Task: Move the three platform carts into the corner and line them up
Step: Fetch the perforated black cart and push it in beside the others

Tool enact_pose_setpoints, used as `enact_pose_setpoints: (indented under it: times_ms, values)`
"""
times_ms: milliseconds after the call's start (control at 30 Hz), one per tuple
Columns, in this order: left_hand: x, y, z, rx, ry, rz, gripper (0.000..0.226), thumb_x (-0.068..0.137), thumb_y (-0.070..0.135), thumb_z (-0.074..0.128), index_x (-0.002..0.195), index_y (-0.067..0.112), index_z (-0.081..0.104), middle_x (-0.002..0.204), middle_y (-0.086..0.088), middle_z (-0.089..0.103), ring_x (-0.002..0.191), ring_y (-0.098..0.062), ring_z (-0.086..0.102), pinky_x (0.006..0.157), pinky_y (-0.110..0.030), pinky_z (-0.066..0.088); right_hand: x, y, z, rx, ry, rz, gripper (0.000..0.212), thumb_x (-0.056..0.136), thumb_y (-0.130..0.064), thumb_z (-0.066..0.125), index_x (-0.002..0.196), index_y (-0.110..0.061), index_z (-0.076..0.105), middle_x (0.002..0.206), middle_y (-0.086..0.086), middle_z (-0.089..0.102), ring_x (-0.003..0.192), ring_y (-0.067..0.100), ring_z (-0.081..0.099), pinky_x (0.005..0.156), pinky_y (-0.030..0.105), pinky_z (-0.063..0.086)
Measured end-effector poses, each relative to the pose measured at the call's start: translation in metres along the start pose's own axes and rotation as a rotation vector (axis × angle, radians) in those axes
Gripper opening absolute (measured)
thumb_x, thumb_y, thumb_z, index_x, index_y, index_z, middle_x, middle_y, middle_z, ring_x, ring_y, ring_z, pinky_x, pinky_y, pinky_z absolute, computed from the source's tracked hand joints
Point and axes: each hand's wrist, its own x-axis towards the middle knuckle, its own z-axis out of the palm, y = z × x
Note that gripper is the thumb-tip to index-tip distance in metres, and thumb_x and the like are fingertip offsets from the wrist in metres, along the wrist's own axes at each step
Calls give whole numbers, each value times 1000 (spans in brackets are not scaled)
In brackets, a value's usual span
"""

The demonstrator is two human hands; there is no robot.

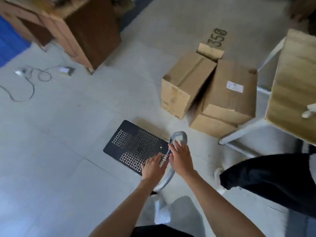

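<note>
One platform cart [135,144] stands on the pale floor right in front of me. Its deck is black with patterned holes, and a grey looped handle [179,136] rises at the near end. My right hand [180,159] grips the handle near its top. My left hand [153,165] lies on the lower part of the handle just above the deck, fingers bent over it. No other cart shows in this view. The picture is blurred by motion.
Three cardboard boxes [227,93] are stacked just right of the cart. A wooden table [294,86] with white legs stands at the right. Large brown boxes [85,31] fill the top left. Loose cables [32,79] lie on the floor at left. My shoe [161,211] is below.
</note>
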Motion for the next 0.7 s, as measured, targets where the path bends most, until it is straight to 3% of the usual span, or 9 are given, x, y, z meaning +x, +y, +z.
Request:
enact_pose_setpoints:
  times_ms: [133,267,400,533,600,700]
  values:
    - [-8,0,2,-33,43,-125,55,90,62,38,136,33,43,131,4,58,122,-21,50,100,-47,41,20,4,7,-92,-141,-181,45,88,-24,52,133,-22,50,145,10,44,136,34,31,110,55,27]
    - [-27,1,30,-157,103,-318,49,91,52,45,136,33,47,134,5,57,125,-21,49,102,-42,39,33,27,10,-209,-293,-374,45,88,-31,47,133,-23,51,145,11,43,136,36,30,109,58,25]
    - [-37,26,66,-305,200,-520,52,86,56,44,131,32,52,131,5,60,124,-20,49,100,-44,42,50,57,6,-303,-383,-594,53,84,-39,37,134,-26,49,145,8,44,136,36,29,110,58,19]
    - [-40,57,91,-432,335,-655,51,82,57,46,123,29,59,120,3,65,119,-19,54,96,-42,46,56,80,-5,-390,-450,-831,52,87,-48,42,136,-31,45,148,1,40,139,32,25,108,64,13]
    - [-40,68,105,-463,367,-674,57,79,58,46,122,26,62,122,2,65,118,-18,56,97,-39,47,62,93,-9,-395,-479,-829,52,91,-44,46,141,-33,38,152,1,33,142,33,18,106,69,9]
    - [-40,82,107,-491,385,-686,44,82,49,60,116,21,66,118,0,66,111,-18,59,95,-36,47,70,103,-14,-397,-508,-781,54,91,-43,54,141,-32,39,151,5,35,141,38,18,105,70,15]
